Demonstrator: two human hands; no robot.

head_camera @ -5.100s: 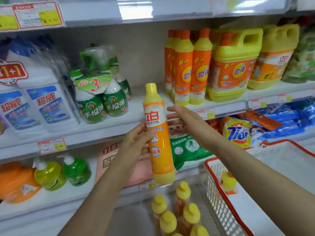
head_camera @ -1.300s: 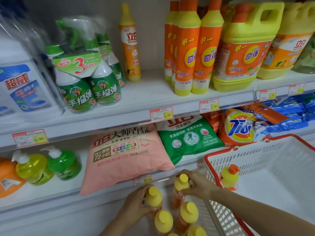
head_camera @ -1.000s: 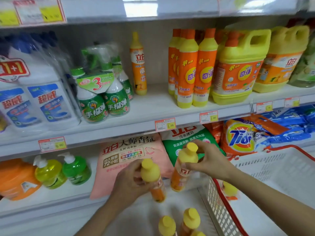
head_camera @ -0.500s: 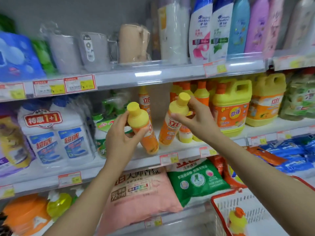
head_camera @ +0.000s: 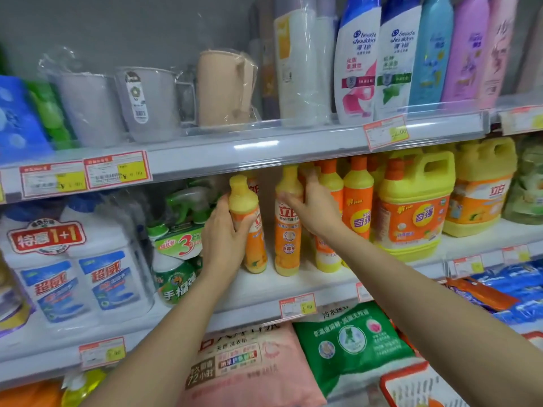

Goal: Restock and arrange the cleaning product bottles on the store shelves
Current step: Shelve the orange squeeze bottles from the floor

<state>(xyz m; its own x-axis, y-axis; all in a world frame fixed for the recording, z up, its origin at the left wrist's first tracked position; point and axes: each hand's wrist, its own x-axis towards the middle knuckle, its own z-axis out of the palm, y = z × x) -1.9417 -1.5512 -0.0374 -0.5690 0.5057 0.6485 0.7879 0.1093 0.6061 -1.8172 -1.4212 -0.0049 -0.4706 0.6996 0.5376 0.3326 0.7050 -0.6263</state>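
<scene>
Your left hand (head_camera: pixel 223 233) curls its fingers (head_camera: pixel 246 227) around the upper body of an orange dish-soap bottle (head_camera: pixel 255 255), slightly tilted, its base at the middle shelf (head_camera: pixel 308 284). Your right hand (head_camera: pixel 316 208) grips the yellow shoulder of a second bottle (head_camera: pixel 288 242), upright just beside it.

We count two hands (head_camera: pixel 223 233) (head_camera: pixel 318 208), two slim yellow-capped bottles (head_camera: pixel 255 248) (head_camera: pixel 288 239) plainly and perhaps a third behind, two big yellow jugs (head_camera: pixel 411 212) (head_camera: pixel 482 198), two white shampoo bottles (head_camera: pixel 357 63) (head_camera: pixel 396 63), two grey pitchers (head_camera: pixel 88 110) (head_camera: pixel 147 104), two white tubs with blue labels (head_camera: pixel 51 277) (head_camera: pixel 110 271), and two soft bags (head_camera: pixel 244 362) (head_camera: pixel 349 342), one pink, one green.
</scene>
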